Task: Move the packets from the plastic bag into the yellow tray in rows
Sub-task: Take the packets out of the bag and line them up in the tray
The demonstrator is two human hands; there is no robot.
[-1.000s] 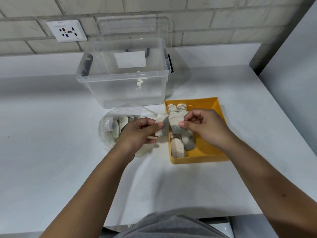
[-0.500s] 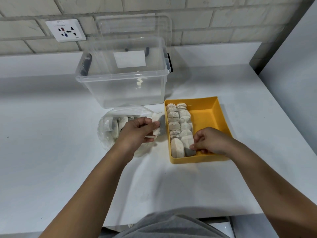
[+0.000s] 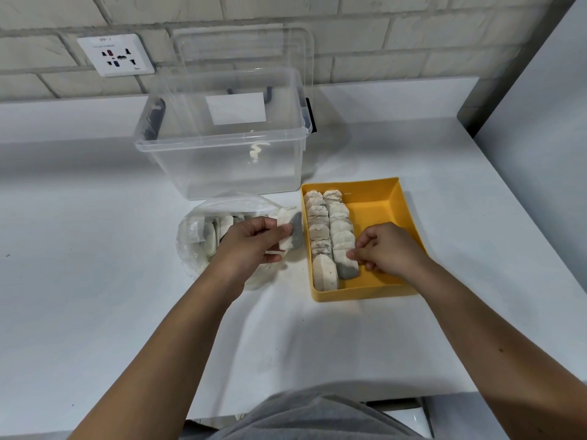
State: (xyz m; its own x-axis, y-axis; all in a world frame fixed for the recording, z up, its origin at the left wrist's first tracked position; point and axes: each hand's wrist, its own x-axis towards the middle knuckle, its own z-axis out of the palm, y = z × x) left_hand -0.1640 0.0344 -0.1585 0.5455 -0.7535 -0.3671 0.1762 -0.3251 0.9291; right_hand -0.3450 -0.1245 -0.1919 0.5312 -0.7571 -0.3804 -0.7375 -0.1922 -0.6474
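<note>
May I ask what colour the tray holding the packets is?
The tray is yellow; head view.

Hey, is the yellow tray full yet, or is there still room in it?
Partly full. Two rows of packets fill the left side of the yellow tray; its right side is bare yellow floor.

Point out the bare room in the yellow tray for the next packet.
Free: yellow tray floor between the second packet row and the right wall, far half. Crowded: both rows fill the left side; the right hand covers the near right part.
</note>
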